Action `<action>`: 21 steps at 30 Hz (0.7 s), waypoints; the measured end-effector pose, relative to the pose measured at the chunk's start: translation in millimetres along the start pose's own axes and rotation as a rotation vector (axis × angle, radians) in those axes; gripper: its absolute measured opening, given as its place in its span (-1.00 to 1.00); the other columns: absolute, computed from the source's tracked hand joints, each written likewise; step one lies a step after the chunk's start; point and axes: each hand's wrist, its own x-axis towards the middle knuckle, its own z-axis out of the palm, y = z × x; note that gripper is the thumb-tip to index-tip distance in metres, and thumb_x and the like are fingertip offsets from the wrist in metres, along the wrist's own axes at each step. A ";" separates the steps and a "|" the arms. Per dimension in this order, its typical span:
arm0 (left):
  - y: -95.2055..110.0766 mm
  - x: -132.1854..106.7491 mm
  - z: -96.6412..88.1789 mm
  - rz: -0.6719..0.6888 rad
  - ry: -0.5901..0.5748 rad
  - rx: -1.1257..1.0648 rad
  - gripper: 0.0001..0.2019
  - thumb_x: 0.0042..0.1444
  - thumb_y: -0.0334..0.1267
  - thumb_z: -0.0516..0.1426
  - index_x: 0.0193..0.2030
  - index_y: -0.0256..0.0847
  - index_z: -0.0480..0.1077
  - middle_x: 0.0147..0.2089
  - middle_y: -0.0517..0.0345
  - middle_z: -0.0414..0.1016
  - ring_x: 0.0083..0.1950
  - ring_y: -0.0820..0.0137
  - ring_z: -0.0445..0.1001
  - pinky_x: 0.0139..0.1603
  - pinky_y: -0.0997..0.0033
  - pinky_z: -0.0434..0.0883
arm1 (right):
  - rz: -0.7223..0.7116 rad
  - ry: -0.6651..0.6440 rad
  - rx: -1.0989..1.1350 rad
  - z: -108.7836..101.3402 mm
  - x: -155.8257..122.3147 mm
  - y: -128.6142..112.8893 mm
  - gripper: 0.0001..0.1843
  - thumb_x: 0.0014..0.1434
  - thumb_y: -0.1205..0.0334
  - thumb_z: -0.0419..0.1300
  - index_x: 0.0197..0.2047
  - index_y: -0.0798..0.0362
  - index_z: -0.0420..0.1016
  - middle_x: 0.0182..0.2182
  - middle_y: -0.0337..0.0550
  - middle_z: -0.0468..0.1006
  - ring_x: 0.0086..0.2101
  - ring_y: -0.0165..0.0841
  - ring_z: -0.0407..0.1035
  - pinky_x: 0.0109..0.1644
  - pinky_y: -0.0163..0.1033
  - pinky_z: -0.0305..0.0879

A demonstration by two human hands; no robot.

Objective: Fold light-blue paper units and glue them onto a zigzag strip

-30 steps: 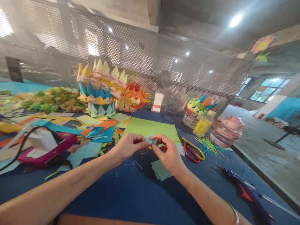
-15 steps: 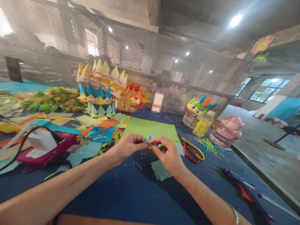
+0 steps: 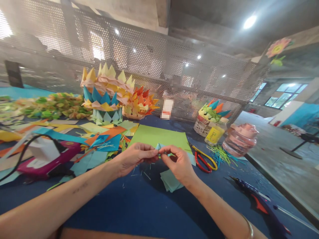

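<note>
Between both hands a small piece of light blue paper (image 3: pixel 159 146) is pinched, its folded tip pointing up. My left hand (image 3: pixel 136 155) grips it from the left with thumb and fingertips, and my right hand (image 3: pixel 178 161) pinches its other side; the fingers cover most of it. A bright green sheet (image 3: pixel 159 134) lies flat just beyond the hands. Below my right hand rests a small stack of light blue paper squares (image 3: pixel 170 182), partly covered by that hand. Scissors with red and yellow handles (image 3: pixel 204 161) lie right of my right hand.
A glue gun (image 3: pixel 259 199) lies at the right, near a pink water bottle (image 3: pixel 239 140) and a yellow-labelled bottle (image 3: pixel 216 132). Folded-paper crowns (image 3: pixel 103 99) stand at the back. Paper scraps (image 3: pixel 99 141) and a magenta device with a black cord (image 3: pixel 47 162) crowd the left.
The paper's folded tip looks narrower and more upright between the fingertips. Both hands keep their pinch in nearly the same spot, with only slight finger movement.
</note>
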 end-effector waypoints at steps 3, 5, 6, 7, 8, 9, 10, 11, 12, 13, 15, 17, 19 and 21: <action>-1.1 1.3 0.6 0.035 0.011 0.013 -0.79 -0.12 -0.18 0.30 -0.53 -0.29 0.46 -0.52 0.20 0.43 -0.39 0.49 0.38 -0.29 0.55 0.28 | 0.004 0.001 0.019 0.3 -0.8 -1.6 -0.93 0.07 0.32 0.14 -0.33 0.05 0.45 -0.41 -0.22 0.44 -0.42 -0.44 0.32 -0.38 -0.35 0.27; -0.9 2.0 1.8 0.054 0.022 0.025 -0.79 -0.12 -0.18 0.29 -0.54 -0.29 0.44 -0.53 0.22 0.42 -0.41 0.50 0.37 -0.31 0.54 0.27 | 0.011 0.015 0.049 0.2 -2.0 -2.4 -0.90 0.07 0.31 0.16 -0.28 0.04 0.39 -0.45 -0.26 0.38 -0.46 -0.45 0.29 -0.42 -0.37 0.25; -0.6 2.2 2.6 0.063 0.032 0.043 -0.78 -0.12 -0.17 0.29 -0.55 -0.29 0.44 -0.54 0.23 0.42 -0.43 0.51 0.35 -0.34 0.55 0.25 | 0.014 0.024 0.070 0.1 -2.6 -2.6 -0.85 0.07 0.30 0.16 -0.24 0.03 0.34 -0.46 -0.28 0.36 -0.46 -0.46 0.28 -0.43 -0.37 0.24; -0.3 2.4 3.5 0.072 0.048 0.065 -0.78 -0.12 -0.17 0.28 -0.56 -0.29 0.43 -0.55 0.24 0.41 -0.46 0.52 0.33 -0.37 0.55 0.24 | 0.018 0.027 0.094 0.1 -2.9 -2.5 -0.80 0.07 0.29 0.17 -0.19 0.02 0.29 -0.46 -0.30 0.35 -0.46 -0.46 0.27 -0.44 -0.37 0.24; -0.1 2.5 4.4 0.083 0.068 0.092 -0.78 -0.11 -0.17 0.27 -0.56 -0.29 0.42 -0.57 0.25 0.40 -0.48 0.53 0.31 -0.40 0.55 0.22 | 0.023 0.025 0.116 0.2 -3.1 -2.1 -0.75 0.07 0.28 0.17 -0.16 0.02 0.25 -0.45 -0.30 0.34 -0.46 -0.45 0.28 -0.43 -0.36 0.24; -0.2 2.8 5.2 0.095 0.088 0.120 -0.78 -0.10 -0.18 0.26 -0.57 -0.29 0.41 -0.58 0.26 0.39 -0.49 0.53 0.30 -0.41 0.55 0.20 | 0.029 0.017 0.135 0.3 -3.0 -1.4 -0.70 0.07 0.26 0.17 -0.12 0.01 0.21 -0.44 -0.30 0.34 -0.45 -0.45 0.28 -0.42 -0.35 0.24; -0.6 3.1 5.8 0.109 0.103 0.148 -0.78 -0.10 -0.18 0.25 -0.57 -0.29 0.40 -0.59 0.27 0.39 -0.50 0.53 0.30 -0.42 0.55 0.20 | 0.037 0.008 0.148 0.5 -2.8 -0.4 -0.67 0.07 0.23 0.18 -0.10 0.01 0.18 -0.44 -0.30 0.34 -0.45 -0.44 0.28 -0.41 -0.35 0.25; -1.4 3.5 6.2 0.121 0.109 0.178 -0.79 -0.09 -0.19 0.23 -0.56 -0.29 0.40 -0.59 0.28 0.38 -0.50 0.53 0.29 -0.42 0.54 0.19 | 0.046 0.001 0.155 0.8 -2.3 0.7 -0.64 0.07 0.21 0.20 -0.09 0.01 0.17 -0.44 -0.30 0.34 -0.44 -0.44 0.28 -0.41 -0.34 0.25; -2.5 4.1 6.3 0.137 0.109 0.208 -0.80 -0.08 -0.20 0.22 -0.56 -0.28 0.39 -0.59 0.28 0.37 -0.50 0.52 0.30 -0.41 0.54 0.20 | 0.053 0.000 0.153 1.1 -1.8 2.1 -0.62 0.06 0.19 0.21 -0.09 0.02 0.17 -0.44 -0.30 0.33 -0.44 -0.43 0.28 -0.40 -0.33 0.25; -3.9 4.6 6.0 0.153 0.105 0.241 -0.81 -0.07 -0.20 0.21 -0.55 -0.28 0.39 -0.59 0.28 0.37 -0.49 0.52 0.31 -0.41 0.53 0.20 | 0.059 0.003 0.149 1.4 -1.3 3.5 -0.61 0.05 0.17 0.22 -0.09 0.02 0.18 -0.44 -0.30 0.33 -0.44 -0.43 0.28 -0.40 -0.33 0.25; -6.9 5.7 4.5 0.186 0.104 0.310 -0.83 -0.06 -0.21 0.19 -0.54 -0.27 0.39 -0.57 0.27 0.38 -0.48 0.50 0.31 -0.41 0.52 0.19 | 0.072 0.012 0.141 1.9 -0.4 6.1 -0.61 0.04 0.16 0.24 -0.10 0.02 0.19 -0.45 -0.31 0.32 -0.45 -0.44 0.27 -0.40 -0.32 0.24; -9.2 6.3 2.5 0.213 0.101 0.372 -0.84 -0.05 -0.22 0.17 -0.53 -0.27 0.39 -0.55 0.27 0.39 -0.48 0.49 0.31 -0.42 0.52 0.18 | 0.080 0.013 0.143 2.3 0.0 8.1 -0.59 0.02 0.18 0.26 -0.10 0.02 0.20 -0.46 -0.32 0.33 -0.47 -0.44 0.27 -0.40 -0.32 0.23; -10.2 6.2 1.2 0.226 0.093 0.430 -0.84 -0.05 -0.23 0.15 -0.53 -0.27 0.38 -0.56 0.27 0.38 -0.49 0.49 0.29 -0.45 0.52 0.15 | 0.089 0.015 0.152 2.2 0.2 9.2 -0.57 -0.01 0.20 0.28 -0.10 0.02 0.20 -0.51 -0.35 0.32 -0.50 -0.45 0.25 -0.44 -0.34 0.18; -9.6 5.6 1.2 0.235 0.089 0.470 -0.85 -0.05 -0.24 0.14 -0.54 -0.27 0.38 -0.57 0.27 0.37 -0.50 0.50 0.26 -0.47 0.52 0.13 | 0.094 0.009 0.156 1.5 0.5 9.3 -0.58 -0.03 0.22 0.29 -0.12 0.02 0.23 -0.56 -0.39 0.28 -0.53 -0.47 0.21 -0.47 -0.36 0.13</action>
